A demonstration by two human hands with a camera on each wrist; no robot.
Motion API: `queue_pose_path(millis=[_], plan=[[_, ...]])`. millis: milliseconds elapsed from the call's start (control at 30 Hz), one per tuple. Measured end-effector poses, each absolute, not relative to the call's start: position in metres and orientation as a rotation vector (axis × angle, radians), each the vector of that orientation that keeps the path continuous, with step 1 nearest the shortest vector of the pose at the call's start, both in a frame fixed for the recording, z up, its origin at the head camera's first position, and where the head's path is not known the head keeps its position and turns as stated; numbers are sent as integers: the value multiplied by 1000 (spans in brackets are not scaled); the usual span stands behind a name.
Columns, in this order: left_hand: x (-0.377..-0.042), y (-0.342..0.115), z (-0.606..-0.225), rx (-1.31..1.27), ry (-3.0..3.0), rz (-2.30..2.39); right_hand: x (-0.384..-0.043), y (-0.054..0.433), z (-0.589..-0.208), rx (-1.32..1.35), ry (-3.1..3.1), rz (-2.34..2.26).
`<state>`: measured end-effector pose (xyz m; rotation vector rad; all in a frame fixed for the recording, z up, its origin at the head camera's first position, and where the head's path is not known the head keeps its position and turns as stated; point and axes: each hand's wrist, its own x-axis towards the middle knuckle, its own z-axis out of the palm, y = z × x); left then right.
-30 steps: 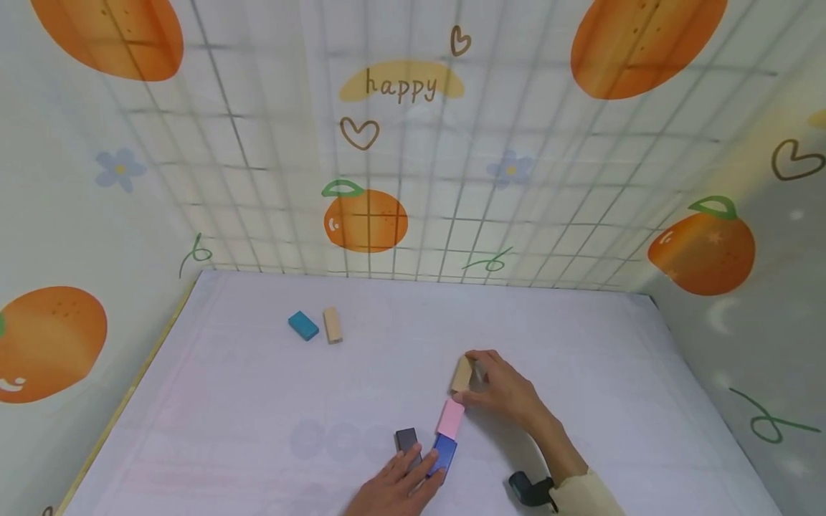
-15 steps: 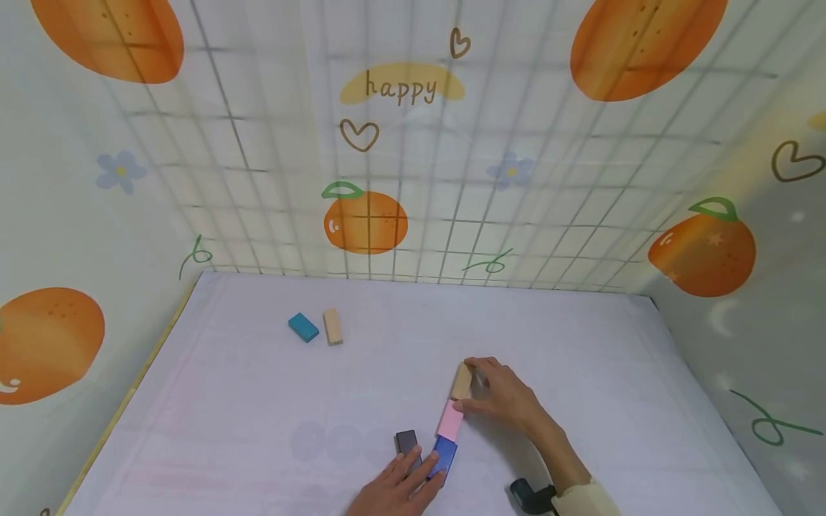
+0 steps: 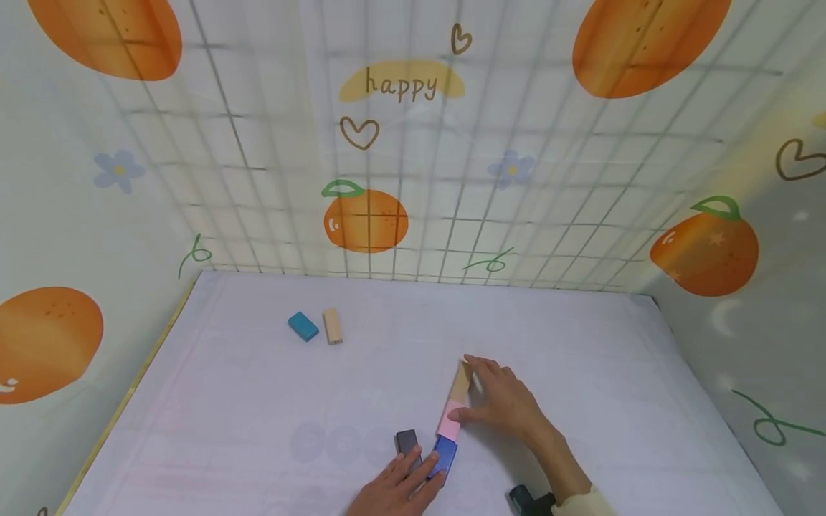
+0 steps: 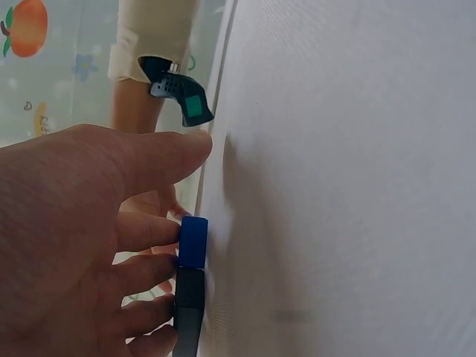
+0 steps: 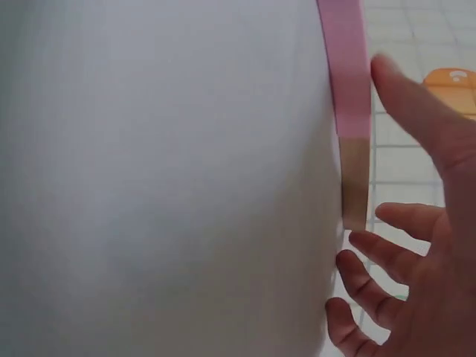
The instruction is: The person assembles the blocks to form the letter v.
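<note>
Three blocks lie end to end in a slanting row in the head view: a blue block point(image 3: 444, 453) nearest the person, a pink block point(image 3: 447, 428), then a plain wooden block point(image 3: 460, 383). My left hand point(image 3: 396, 489) rests spread, straight fingers on the blue block and on a black block point(image 3: 406, 440) beside it. Over the row's far end is my right hand point(image 3: 510, 405). Its thumb is over the pink block and its fingertips are by the wooden block's far end. In the right wrist view the thumb point(image 5: 416, 108) and fingers are extended, without curling round a block.
Farther back on the white tabletop point(image 3: 568, 344) lie a teal block point(image 3: 303, 326) and another wooden block point(image 3: 332, 326). A dark wrist-worn device point(image 3: 529, 500) sits by the right sleeve. Printed fabric walls point(image 3: 271, 215) with a wire grid enclose the back and sides.
The wooden block under my right hand has come slightly nearer and now meets the pink block. My right thumb has shifted from between them onto the pink block. My left hand stays put.
</note>
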<state>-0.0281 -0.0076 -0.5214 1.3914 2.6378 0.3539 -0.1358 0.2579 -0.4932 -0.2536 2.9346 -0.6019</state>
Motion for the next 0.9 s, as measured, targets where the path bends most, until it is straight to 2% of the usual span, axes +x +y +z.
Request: queue_pose_path(millis=[267, 900], plan=[[-28, -7, -523, 1435, 2688, 312, -126, 253, -494, -350, 2999, -493], [-26, -8, -523, 1456, 2709, 304, -118, 246, -488, -339, 3023, -467]])
